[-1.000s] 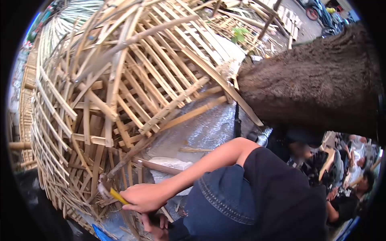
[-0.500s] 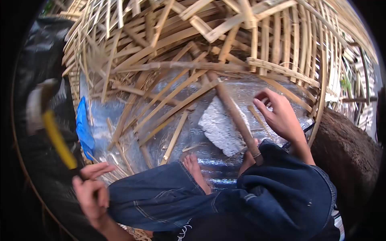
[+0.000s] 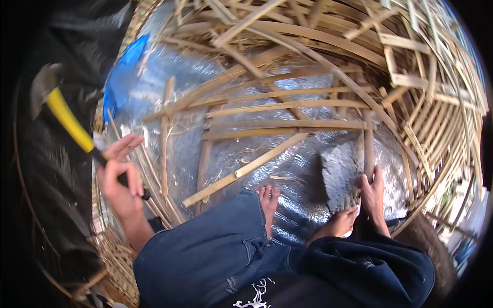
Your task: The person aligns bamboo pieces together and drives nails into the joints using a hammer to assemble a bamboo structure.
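Observation:
On the left, my left hand (image 3: 122, 182) is closed round the black grip of a claw hammer (image 3: 69, 119), two fingers stretched out off the handle. The hammer has a yellow shaft, and its worn metal head is raised to the upper left. My right hand (image 3: 374, 197) is wrapped round the near end of a brown wooden pole (image 3: 368, 146). Beside that pole lies a rough grey-white block (image 3: 341, 174), with my right foot against its near edge. Several bamboo slats (image 3: 287, 124) run crosswise from the pole to another upright stick on the left.
Silvery plastic sheeting (image 3: 292, 215) covers the ground. A loose bamboo strip (image 3: 246, 168) lies slantwise near my left foot. Bamboo lattice (image 3: 444, 133) rises on the right. A blue plastic piece (image 3: 123, 74) and black sheeting (image 3: 67, 205) are on the left.
My right hand has come down onto the pole, having been apart from it. The pole has swung from slanted to nearly straight, and the view has shifted. The hammer stays in my left hand.

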Demonstrator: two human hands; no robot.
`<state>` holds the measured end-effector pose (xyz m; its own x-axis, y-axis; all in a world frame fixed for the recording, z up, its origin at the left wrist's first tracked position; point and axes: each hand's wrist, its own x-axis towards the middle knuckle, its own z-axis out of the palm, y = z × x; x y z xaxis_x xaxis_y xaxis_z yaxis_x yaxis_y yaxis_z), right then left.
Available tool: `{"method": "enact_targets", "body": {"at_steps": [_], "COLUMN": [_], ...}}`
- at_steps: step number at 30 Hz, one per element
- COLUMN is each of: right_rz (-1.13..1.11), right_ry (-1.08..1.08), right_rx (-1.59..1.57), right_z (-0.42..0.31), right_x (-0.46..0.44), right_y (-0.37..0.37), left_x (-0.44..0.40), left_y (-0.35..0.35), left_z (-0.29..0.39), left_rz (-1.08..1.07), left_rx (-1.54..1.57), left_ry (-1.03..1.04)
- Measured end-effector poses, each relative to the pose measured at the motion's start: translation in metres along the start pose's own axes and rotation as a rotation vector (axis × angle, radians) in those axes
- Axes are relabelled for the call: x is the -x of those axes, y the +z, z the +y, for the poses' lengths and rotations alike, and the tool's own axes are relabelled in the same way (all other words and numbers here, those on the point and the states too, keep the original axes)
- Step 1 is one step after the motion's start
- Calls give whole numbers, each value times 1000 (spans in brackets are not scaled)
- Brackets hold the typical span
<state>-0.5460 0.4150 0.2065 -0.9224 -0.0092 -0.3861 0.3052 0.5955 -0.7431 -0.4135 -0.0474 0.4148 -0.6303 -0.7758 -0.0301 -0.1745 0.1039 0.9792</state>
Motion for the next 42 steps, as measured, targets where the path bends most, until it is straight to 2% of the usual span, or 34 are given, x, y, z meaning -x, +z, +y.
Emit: {"method": "enact_targets", "body": {"at_steps": [1, 3, 8, 10, 11, 12, 15, 17, 18, 20, 22, 24, 32, 33, 34, 38, 40, 41, 42], "right_rz": [-26, -85, -70, -119, -116, -101, -85, -107, -213, -221, -197, -339, -441, -395, -430, -392, -447, -475, -430], "right_ry": [-19, 156, 29, 202, 197, 79, -74, -19, 158, 95, -145, -18, -266, -384, -359, -545, -547, -462, -487], "right_rx": [14, -99, -123, -399, -402, -265, -59, -165, -128, 94, 148, 51, 237, 223, 243, 345, 310, 284, 299], "right_z": [-5, -23, 9, -7, 0, 16, 29, 12, -36, -54, -41, -56, -90, -94, -106, -135, -152, -158, -152], "right_x": [0, 6, 3, 9, 8, 7, 3, -3, 5, 7, 15, 35, 14, 4, -4, -22, -38, -42, -47], "right_y": [3, 2, 5, 2, 3, 2, 2, 2, -11, -16, -12, -20, -25, -30, -37, -58, -72, -76, -76], "left_x": [1, 4, 11, 10, 9, 8, 1, -3, -4, -6, -6, -6, 8, 10, 10, 17, 21, 22, 22], "left_y": [-3, -11, -19, -22, -23, -22, -15, -6, -1, 12, 26, 37, 67, 68, 68, 57, 43, 35, 31], "left_z": [-13, -41, -87, -93, -93, -92, -90, -90, -93, -97, -97, -96, -77, -75, -73, -61, -54, -54, -54], "left_rz": [27, 63, 90, 70, 69, 75, 81, 66, 52, 10, -51, -100, -157, -166, -172, -164, -122, -115, -115], "left_rx": [-39, -21, 52, 117, 120, 123, 119, 115, 128, 125, 129, 140, -33, -39, -46, -80, -91, -79, -62], "left_ry": [-26, -76, -201, -235, -230, -235, -234, -230, -226, -220, -242, -257, -162, -168, -176, -170, -147, -139, -130]}}
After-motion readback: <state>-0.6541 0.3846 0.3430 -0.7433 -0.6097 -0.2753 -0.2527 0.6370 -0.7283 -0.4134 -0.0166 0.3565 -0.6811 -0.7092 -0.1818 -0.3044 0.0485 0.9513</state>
